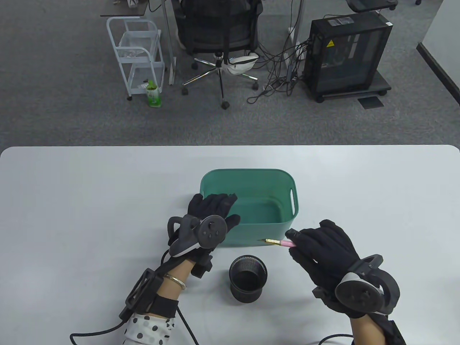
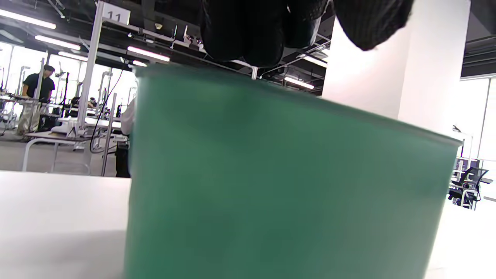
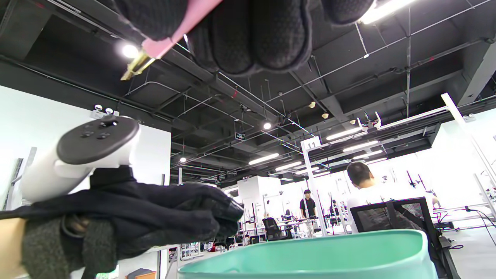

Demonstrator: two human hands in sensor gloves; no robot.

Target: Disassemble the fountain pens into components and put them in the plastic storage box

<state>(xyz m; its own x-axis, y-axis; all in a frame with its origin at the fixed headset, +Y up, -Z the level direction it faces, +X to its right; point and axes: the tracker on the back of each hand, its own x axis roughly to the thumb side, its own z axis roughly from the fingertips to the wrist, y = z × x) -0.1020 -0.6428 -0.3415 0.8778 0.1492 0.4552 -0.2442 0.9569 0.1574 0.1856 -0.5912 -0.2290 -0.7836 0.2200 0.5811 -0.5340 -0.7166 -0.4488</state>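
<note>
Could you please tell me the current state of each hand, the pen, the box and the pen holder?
left hand: open, resting over the storage box's near-left corner
right hand: gripping the pink pen
pink pen: held, gold end pointing left
storage box: upright, looks empty
pen holder: upright, looks empty

We see a smooth matt green plastic box, a black wire-mesh cup, a glossy pink pen part with a shiny brass-coloured tip, knitted black cloth gloves, a smooth matt white counter

pen — rear hidden in fingers | box — blurred
</note>
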